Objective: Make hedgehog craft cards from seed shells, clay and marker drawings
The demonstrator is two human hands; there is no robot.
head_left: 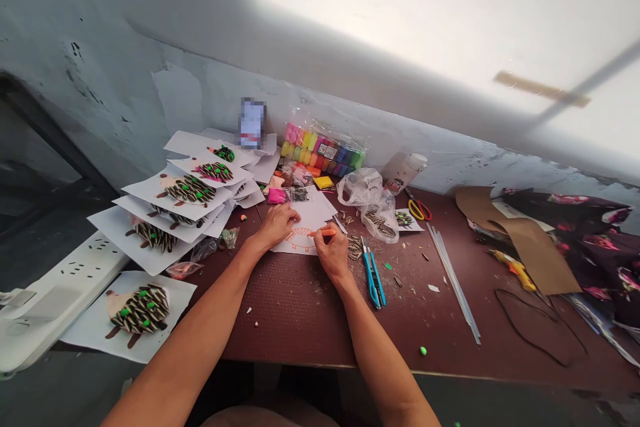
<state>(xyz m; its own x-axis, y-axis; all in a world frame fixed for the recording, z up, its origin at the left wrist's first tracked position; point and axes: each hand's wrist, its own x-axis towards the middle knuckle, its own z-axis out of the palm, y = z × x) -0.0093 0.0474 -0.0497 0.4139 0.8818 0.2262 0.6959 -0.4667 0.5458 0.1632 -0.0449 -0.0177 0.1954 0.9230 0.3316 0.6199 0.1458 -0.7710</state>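
Meanwhile, the right hand pinches an orange marker over a white sheet while the left hand, fingers curled, pins its far-left edge. An orange outline is started, no seeds on it yet; finished seed hedgehog cards pile up at left, blue clippers lying just right.

Stacked cards lie at frame left, scissors at centre, cardboard at right on the worktop.
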